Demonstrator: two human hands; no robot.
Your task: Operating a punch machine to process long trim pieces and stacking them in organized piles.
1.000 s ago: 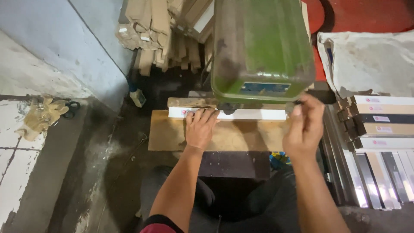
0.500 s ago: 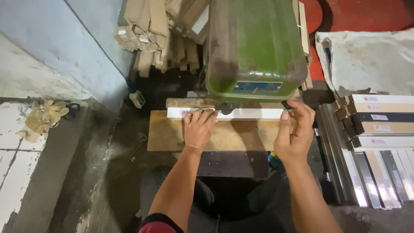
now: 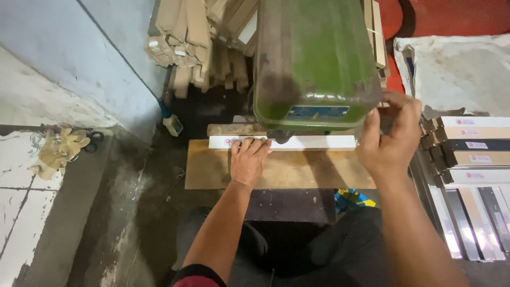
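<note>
From the head camera, the left hand [image 3: 248,161] lies flat with its fingers spread on a white strip [image 3: 313,142], pressing it down rather than gripping it. The strip runs sideways under those fingertips and on toward the right hand [image 3: 390,139], resting on a wooden board [image 3: 212,170] beneath both hands. The right hand is raised beside the green machine [image 3: 314,58], fingers curled at its right edge; what it grasps cannot be told. Stacked flat bars [image 3: 473,159] lie just right of that hand.
</note>
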